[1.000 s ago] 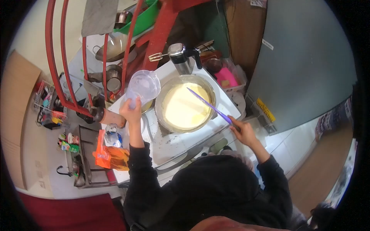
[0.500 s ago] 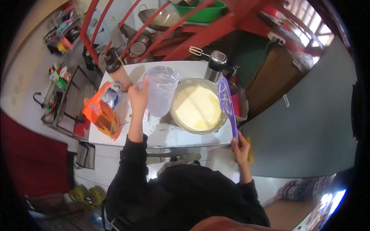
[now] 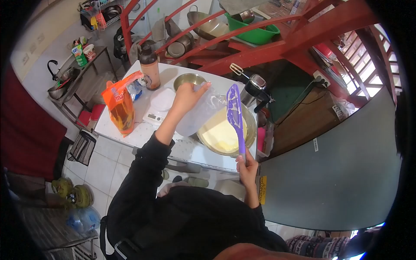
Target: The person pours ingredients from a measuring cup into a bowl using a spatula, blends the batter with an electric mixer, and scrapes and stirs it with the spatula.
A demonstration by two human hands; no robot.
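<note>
Left hand (image 3: 187,99) on jug (image 3: 197,116), right hand (image 3: 247,169) on spatula (image 3: 235,115), bowl (image 3: 251,125) between

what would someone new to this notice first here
Probably the bright purple spatula, smeared with pale mixture and held up by the right hand in front of the big bowl of creamy yellow mixture. Next, the see-through plastic jug in the left hand, overlapping the bowl's left side in view. The orange packet on the white table's left side also stands out.
</note>
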